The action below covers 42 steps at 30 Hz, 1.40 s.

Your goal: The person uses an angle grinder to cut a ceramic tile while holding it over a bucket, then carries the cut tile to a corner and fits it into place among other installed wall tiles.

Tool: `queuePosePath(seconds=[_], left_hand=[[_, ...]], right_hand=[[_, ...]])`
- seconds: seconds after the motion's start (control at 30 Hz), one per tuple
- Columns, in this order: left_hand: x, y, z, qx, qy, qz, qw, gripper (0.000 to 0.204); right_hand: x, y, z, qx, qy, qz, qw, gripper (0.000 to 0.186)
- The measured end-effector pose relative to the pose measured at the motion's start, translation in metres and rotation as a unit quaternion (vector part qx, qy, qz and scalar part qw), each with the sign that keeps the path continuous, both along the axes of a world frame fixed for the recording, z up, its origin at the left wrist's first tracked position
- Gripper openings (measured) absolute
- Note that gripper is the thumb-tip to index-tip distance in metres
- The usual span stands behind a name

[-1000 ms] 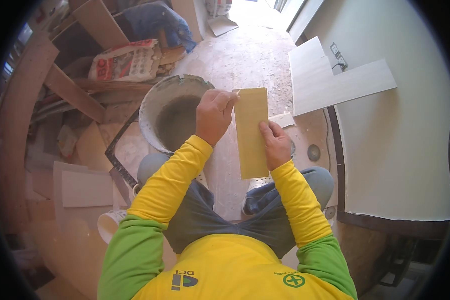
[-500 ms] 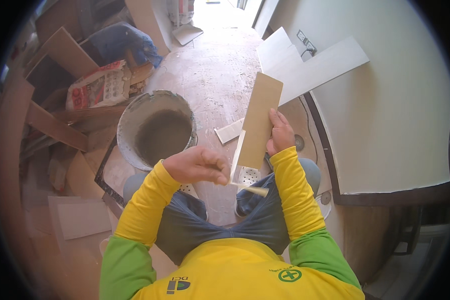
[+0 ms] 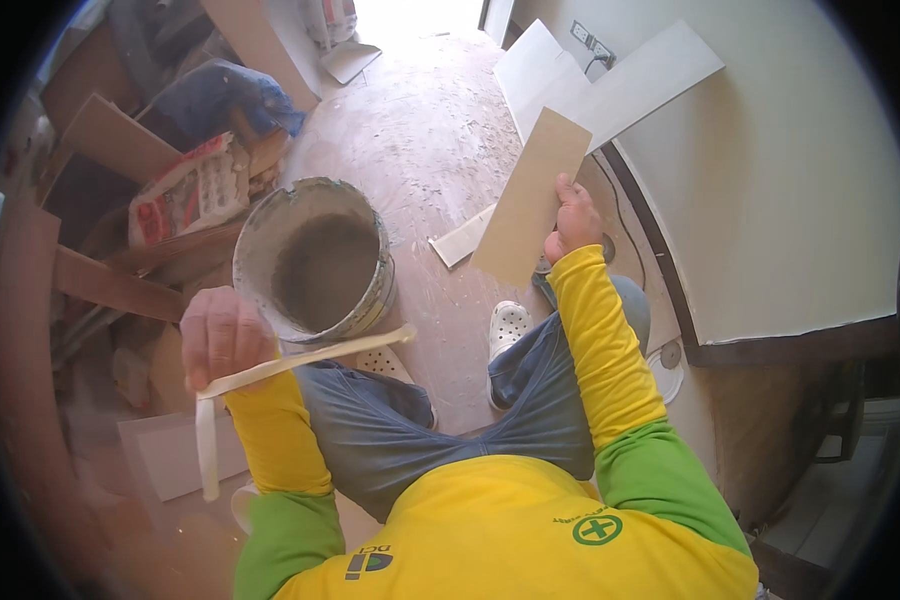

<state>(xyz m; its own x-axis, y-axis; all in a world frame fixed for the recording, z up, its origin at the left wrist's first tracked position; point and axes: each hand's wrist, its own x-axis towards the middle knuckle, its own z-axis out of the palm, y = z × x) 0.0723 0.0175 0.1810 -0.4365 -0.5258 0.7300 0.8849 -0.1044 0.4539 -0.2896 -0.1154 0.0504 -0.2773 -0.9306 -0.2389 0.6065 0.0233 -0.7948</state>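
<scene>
My left hand (image 3: 225,338), beside the bucket on the left, pinches a long cream strip of tape (image 3: 315,357). One end of the strip hangs down below the fingers, and the rest trails right over my knee. My right hand (image 3: 576,220) grips a flat tan rectangular tile (image 3: 532,195) by its right edge, thumb on the face towards me. That tile is held tilted above the floor between my feet and the wall. The strip and the tile are well apart.
A grey-smeared bucket (image 3: 387,300) with grey mix inside stands left of centre. White pieces (image 3: 635,85) lean at the right wall; a smaller white piece (image 3: 462,238) lies on the floor. Boards and a torn bag (image 3: 195,190) crowd the left. A cable (image 3: 625,205) runs along the wall.
The tape strip has come away from the tile's left edge, and my left hand has carried it left past the bucket. My right hand has raised the tile slightly and tilted it.
</scene>
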Motion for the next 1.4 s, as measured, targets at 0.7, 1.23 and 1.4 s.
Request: queuePosePath(seconds=[0.7,1.23,1.4], left_hand=[[-0.104,-0.035,-0.076,0.139,-0.606,0.354,0.699,0.059],[-0.075,-0.035,-0.075,0.394,-0.466,0.425,0.668,0.024],[-0.076,-0.08,-0.096,0.449,-0.41,0.492,0.623,0.02]], right_hand=[[0.03,0.035,0.02,0.004,-0.01,0.117,0.993,0.026],[0.038,0.074,0.071,0.007,-0.187,0.497,0.847,0.065],[0.055,0.032,0.062,0.009,-0.346,0.567,0.747,0.076]])
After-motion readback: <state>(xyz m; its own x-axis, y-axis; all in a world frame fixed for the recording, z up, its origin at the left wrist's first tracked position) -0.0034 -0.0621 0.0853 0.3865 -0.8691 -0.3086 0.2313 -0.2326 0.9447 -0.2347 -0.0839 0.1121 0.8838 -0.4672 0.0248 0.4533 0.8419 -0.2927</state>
